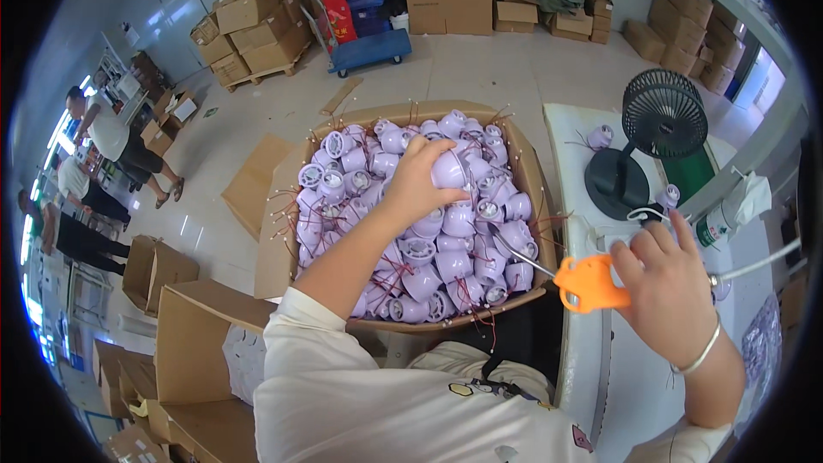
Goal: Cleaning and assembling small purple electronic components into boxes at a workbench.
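Note:
A large open cardboard box (pixel 533 163) in front of me is heaped with lilac plastic housings (pixel 420 281), with thin red wires sticking out among them. Over the heap, my left hand (pixel 416 180) grips one lilac housing (pixel 448 170) between thumb and fingers. My right hand (pixel 664 287) is closed around an orange air blow gun (pixel 591 285) at the box's right side. Its thin metal nozzle slants left over the housings, its tip near the middle right of the heap. A pale hose (pixel 759 264) runs off to the right behind this hand.
On the white table (pixel 576 133) at right stand a black fan (pixel 664 116), a few loose lilac housings and a green-and-white canister (pixel 716 225). An open box (pixel 201 351) is at lower left. Farther off are a blue trolley (pixel 369 50), stacked cartons (pixel 261 21) and several people (pixel 111 133).

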Motion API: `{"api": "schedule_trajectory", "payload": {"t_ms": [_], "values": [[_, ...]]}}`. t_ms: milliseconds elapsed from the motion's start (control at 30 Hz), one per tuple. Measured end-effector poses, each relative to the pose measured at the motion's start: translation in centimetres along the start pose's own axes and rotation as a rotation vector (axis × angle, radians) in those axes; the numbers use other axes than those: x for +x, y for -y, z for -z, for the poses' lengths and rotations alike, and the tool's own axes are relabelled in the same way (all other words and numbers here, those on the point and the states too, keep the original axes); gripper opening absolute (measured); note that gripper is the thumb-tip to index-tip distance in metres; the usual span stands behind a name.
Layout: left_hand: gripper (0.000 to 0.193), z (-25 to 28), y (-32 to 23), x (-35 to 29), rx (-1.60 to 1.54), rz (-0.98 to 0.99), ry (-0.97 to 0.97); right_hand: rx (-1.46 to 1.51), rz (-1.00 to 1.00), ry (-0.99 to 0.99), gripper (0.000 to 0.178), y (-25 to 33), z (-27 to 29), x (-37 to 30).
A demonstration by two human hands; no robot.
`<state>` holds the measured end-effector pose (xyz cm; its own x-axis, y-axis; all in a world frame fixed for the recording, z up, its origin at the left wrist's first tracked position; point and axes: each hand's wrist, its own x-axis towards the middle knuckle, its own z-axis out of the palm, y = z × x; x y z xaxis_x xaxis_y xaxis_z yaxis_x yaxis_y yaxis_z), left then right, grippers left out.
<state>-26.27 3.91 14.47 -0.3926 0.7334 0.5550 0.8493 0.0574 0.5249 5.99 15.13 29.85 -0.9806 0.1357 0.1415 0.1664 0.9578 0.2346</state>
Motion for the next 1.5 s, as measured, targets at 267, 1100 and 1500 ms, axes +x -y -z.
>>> {"api": "schedule_trajectory", "payload": {"t_ms": [267,1100,1500], "values": [[0.069,-3.3,2.3,-2.6,-0.203,0.349,-0.266,-0.082,0.016,0.029,0.036,-0.3,-1.6,-1.2],[0.029,2.0,-0.4,-3.7,-1.045,0.79,-0.014,0.343,-0.16,0.035,0.018,-1.9,-0.6,-2.7],[0.06,-2.0,-1.0,-1.6,0.872,0.091,0.849,0.102,-0.034,0.145,0.033,-1.1,-2.6,-3.6]]}}
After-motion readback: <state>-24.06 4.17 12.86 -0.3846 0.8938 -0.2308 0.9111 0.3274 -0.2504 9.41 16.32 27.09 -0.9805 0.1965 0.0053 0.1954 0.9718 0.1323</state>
